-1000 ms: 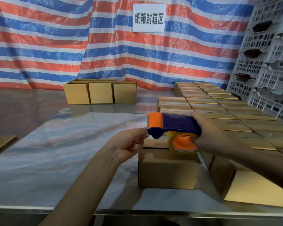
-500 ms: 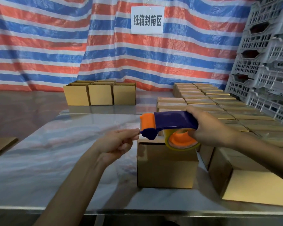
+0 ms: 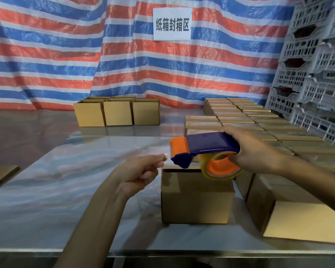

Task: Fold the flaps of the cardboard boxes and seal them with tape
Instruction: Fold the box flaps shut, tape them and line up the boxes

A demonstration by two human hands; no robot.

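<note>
Clear tape [image 3: 167, 157] has lengthened — your left hand [image 3: 137, 175] pinches its end, your right hand [image 3: 255, 151] grips the dispenser [image 3: 207, 144] — ready for the box [image 3: 197, 196] beneath them.

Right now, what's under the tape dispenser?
A cardboard box sits beneath the tape dispenser, held by the right hand. The box's top seam is covered.

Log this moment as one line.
left hand: pinches tape end | right hand: holds tape dispenser | cardboard box: on table below dispenser
</note>
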